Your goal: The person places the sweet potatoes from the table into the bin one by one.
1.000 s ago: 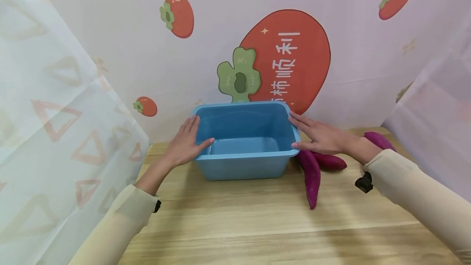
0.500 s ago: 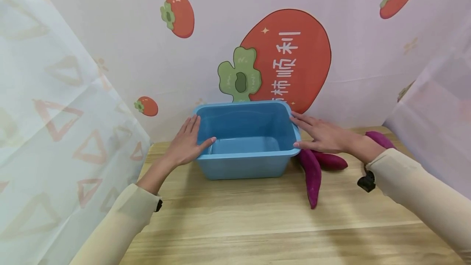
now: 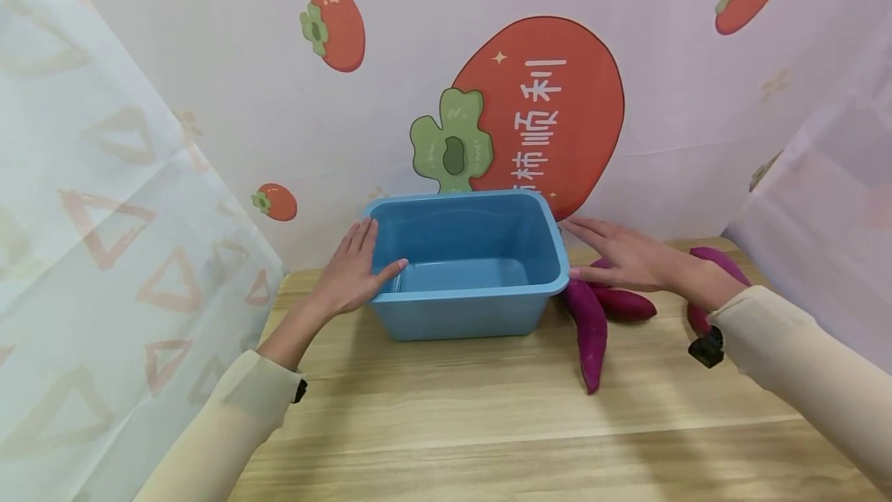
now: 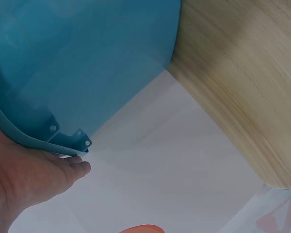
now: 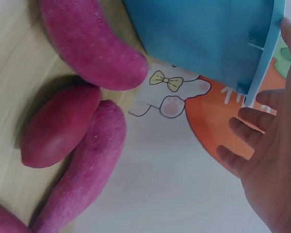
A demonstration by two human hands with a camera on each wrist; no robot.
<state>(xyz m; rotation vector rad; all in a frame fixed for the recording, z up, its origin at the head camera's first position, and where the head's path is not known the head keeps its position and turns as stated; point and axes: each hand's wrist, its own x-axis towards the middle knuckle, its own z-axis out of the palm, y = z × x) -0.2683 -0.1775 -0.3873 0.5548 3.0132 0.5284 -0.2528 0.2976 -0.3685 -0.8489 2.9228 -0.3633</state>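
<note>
A light-blue plastic basin [image 3: 460, 318] stands upright on the wooden table, its inside bare. My left hand [image 3: 351, 273] rests on its left rim with straight fingers, the thumb reaching over the front corner; from the left wrist, that hand [image 4: 39, 174] lies against the rim's outer edge. At the opposite side my right hand [image 3: 623, 258] hovers with fingers spread, just off the right rim. Whether its thumb still touches the rim cannot be told. Below it lie purple sweet potatoes: a curved one [image 3: 590, 339], a plumper one [image 3: 627, 305], and another [image 5: 85, 170] partly hidden by the hand.
Further right, more sweet potatoes [image 3: 718, 260] lie partly behind my right forearm. A printed cloth [image 3: 669, 99] with persimmons hangs close behind the basin, and cloth panels flank both sides. Bare wooden tabletop [image 3: 446, 417] stretches in front.
My right hand has come off the basin's right rim and moved slightly to the right. The left hand and the basin have stayed put.
</note>
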